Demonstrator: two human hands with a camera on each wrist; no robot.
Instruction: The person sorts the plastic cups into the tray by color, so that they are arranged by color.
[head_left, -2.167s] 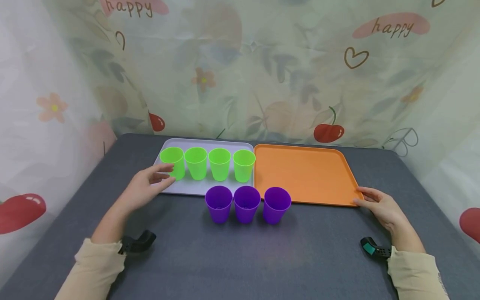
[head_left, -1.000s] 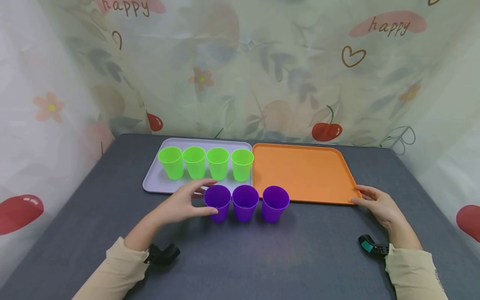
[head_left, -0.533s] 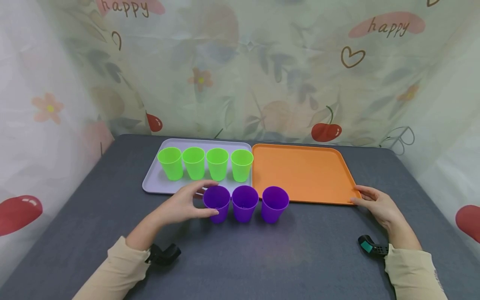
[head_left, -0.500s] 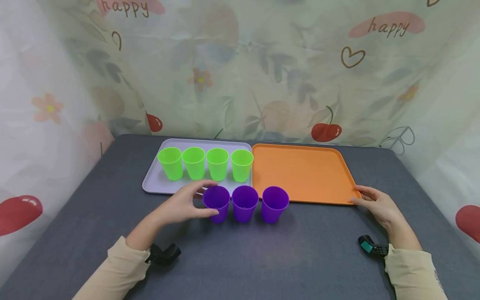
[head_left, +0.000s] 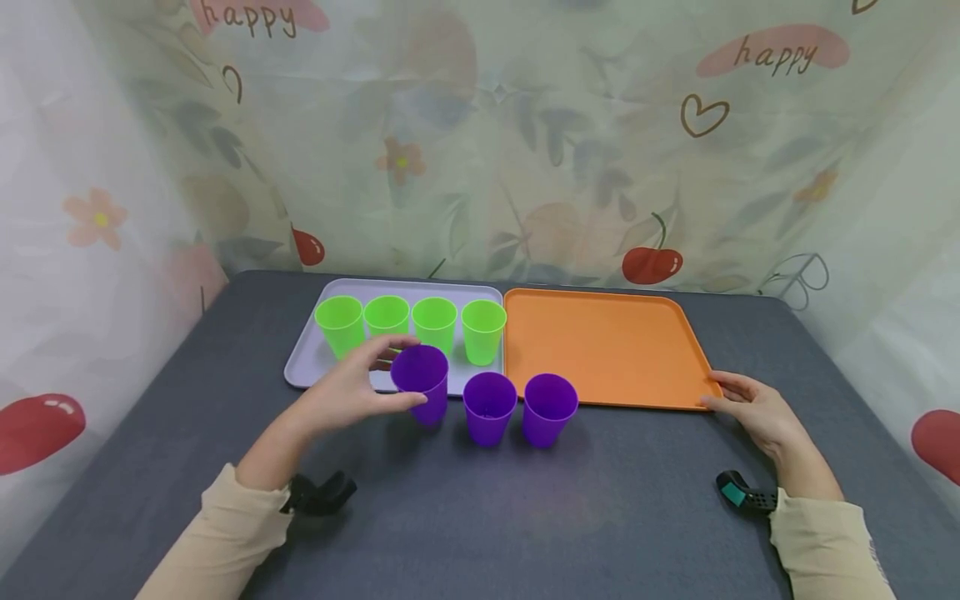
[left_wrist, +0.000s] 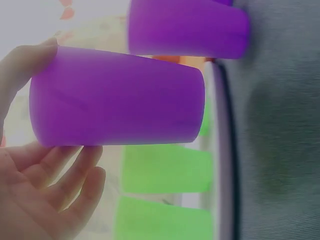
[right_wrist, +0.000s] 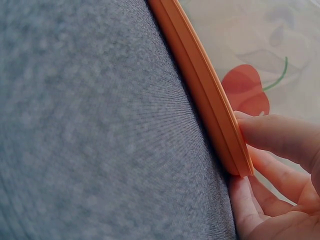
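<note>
Grey table (head_left: 570, 525). Left of orange tray (head_left: 600, 350): four green cups (head_left: 435, 321) placed. Left hand (head_left: 341, 392) pinches raised purple cup (head_left: 422, 371); two purple cups (head_left: 490, 410) remaining. Right hand (head_left: 763, 417) pinches that tray.

The curtain (head_left: 570, 150) behind the orange tray (head_left: 607, 350) is evenly lit in the head view. Faint, soft-edged shadows are cast on the grey tabletop (head_left: 525, 525) in front of the orange tray. In the left wrist view, the curtain is bleached by glare and the green cups (left_wrist: 167, 168) are veiled in haze. The right wrist view is dimmer, with the tabletop beside the orange tray blurred.
</note>
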